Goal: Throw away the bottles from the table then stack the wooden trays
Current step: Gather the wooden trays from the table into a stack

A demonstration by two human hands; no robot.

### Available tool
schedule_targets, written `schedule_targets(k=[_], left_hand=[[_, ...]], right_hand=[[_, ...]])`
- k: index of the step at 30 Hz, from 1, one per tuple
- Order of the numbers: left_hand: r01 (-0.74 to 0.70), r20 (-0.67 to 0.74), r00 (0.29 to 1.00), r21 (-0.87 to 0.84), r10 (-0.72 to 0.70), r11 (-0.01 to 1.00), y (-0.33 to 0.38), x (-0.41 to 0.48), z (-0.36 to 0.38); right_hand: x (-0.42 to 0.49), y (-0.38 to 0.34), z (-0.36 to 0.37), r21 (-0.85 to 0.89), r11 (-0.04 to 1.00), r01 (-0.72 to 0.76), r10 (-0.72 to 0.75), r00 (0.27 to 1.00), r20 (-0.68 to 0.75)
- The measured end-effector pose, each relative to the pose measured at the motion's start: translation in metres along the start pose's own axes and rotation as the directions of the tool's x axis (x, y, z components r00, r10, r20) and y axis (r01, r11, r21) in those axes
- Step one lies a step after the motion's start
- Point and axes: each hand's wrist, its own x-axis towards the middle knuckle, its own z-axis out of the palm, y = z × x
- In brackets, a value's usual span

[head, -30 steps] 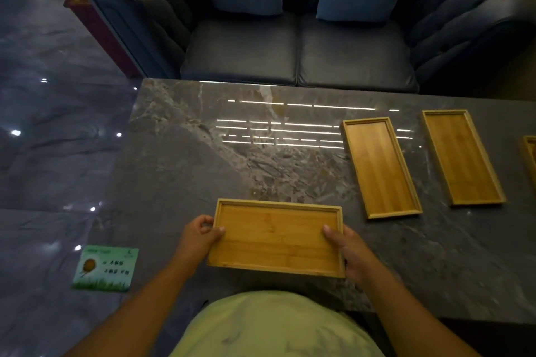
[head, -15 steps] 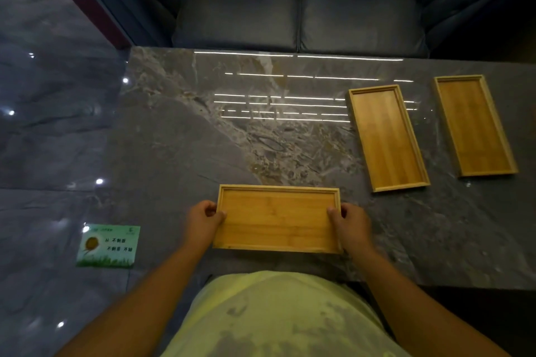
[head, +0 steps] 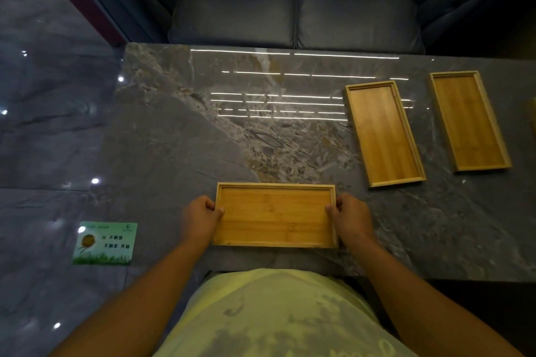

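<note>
Fingers (head: 332,207) of both hands are gripping the near tray (head: 275,215) by its ends; no bottles are showing on the counter (head: 174,153), two trays (head: 384,133) (head: 470,122) are awaiting stacking.

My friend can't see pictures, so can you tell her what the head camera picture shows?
A person's left hand and right hand grip the short ends of a wooden tray at the near edge of a marble table. Two more wooden trays lie side by side, apart, farther right; no bottles show.
</note>
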Motion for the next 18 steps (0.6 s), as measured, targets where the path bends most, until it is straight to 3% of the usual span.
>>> schedule_targets(k=[18], left_hand=[[-0.03,0.077,0.997,0.076,0.024,0.997,-0.003,0.01,-0.001]], right_hand=[[0.005,0.014,0.013,0.085,0.994,-0.071,0.072,0.997,-0.005]])
